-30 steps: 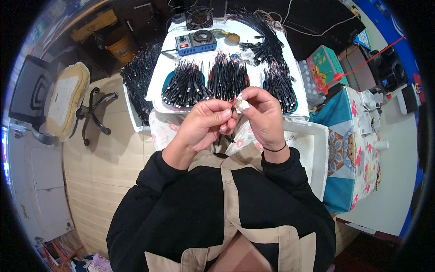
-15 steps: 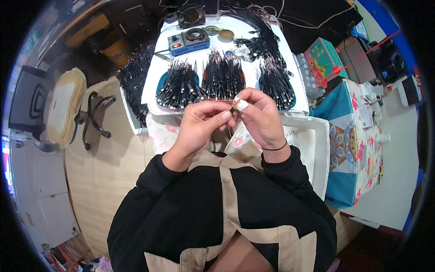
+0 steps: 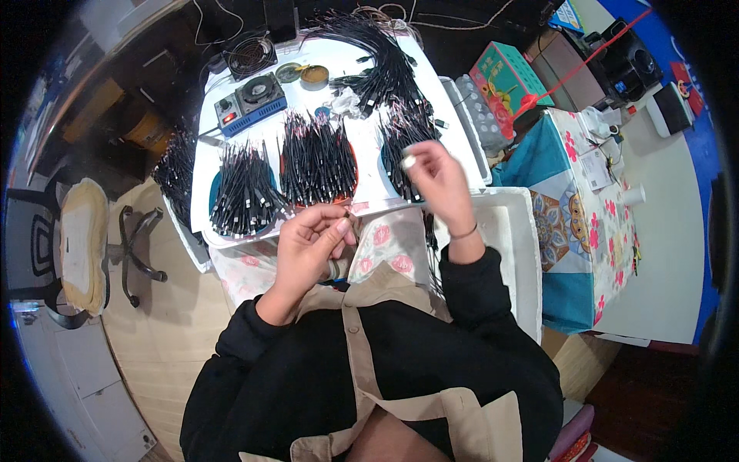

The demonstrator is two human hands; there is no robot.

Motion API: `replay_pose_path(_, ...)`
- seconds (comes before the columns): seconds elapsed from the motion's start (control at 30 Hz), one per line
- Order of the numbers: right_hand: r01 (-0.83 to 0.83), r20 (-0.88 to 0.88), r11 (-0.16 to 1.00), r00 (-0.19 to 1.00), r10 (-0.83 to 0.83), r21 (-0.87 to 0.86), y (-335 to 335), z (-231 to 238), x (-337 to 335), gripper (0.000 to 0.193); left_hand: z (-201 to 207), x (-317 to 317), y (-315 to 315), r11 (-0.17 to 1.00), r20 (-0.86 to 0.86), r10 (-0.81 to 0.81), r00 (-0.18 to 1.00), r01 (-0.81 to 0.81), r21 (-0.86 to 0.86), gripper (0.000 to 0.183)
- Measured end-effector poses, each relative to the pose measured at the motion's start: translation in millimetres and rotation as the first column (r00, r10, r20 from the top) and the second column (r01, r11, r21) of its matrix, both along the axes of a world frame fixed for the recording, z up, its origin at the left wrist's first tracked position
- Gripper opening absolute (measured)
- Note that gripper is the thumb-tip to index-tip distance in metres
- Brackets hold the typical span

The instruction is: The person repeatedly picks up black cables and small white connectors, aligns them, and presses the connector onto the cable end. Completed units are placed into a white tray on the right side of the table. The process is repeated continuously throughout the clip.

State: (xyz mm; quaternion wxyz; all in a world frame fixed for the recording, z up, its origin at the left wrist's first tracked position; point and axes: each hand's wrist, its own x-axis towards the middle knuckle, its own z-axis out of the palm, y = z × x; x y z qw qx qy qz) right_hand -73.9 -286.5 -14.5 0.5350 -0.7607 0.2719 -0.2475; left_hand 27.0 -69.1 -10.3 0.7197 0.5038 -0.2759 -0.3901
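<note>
My left hand [image 3: 317, 242] is closed in a pinch in front of the table edge. A tiny dark bit shows at its fingertips, too small to name. My right hand [image 3: 440, 185] is raised at the table's right front, slightly blurred, its fingers bent together. Something white shows at its fingertips; what it is, or whether anything else is held, I cannot make out. Just behind that hand lies the right bundle of short black cables [image 3: 399, 142] in a blue tray. The middle bundle of cables [image 3: 315, 158] fills an orange tray, and the left bundle [image 3: 245, 192] a blue one.
On the white table [image 3: 296, 65] stand a blue heater box [image 3: 250, 106], a small fan [image 3: 250, 55] and a round tin [image 3: 314, 75]. Longer black cables [image 3: 377, 58] lie behind. A white foam tub [image 3: 527, 254] stands at right, near a flowered cloth [image 3: 608, 231].
My hands have parted: the right moved up and right toward the right cable bundle, the left went lower and left. The whole view has also turned, with the table shifting left.
</note>
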Motion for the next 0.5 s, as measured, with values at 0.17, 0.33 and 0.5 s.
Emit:
replay_pose_path(0.17, 0.035, -0.263, 0.788, 0.933, -0.246, -0.614, -44, -12, 18, 0.014, -10, 2, -20, 1.000, -0.179, 0.028, 0.983, -0.029, 0.000, 0.013)
replay_pose_path(0.33, 0.054, -0.302, 0.686, 0.871, -0.389, -0.726, -41, -23, 25, 0.012, -14, 3, -22, 0.999, -0.210, 0.051, 0.976, -0.050, 0.011, 0.012)
replay_pose_path(0.5, 0.174, -0.203, 0.724, 0.893, -0.402, -0.668, -39, -11, 26, 0.012, -9, 5, -20, 0.999, -0.264, 0.043, 0.963, -0.046, -0.005, 0.014)
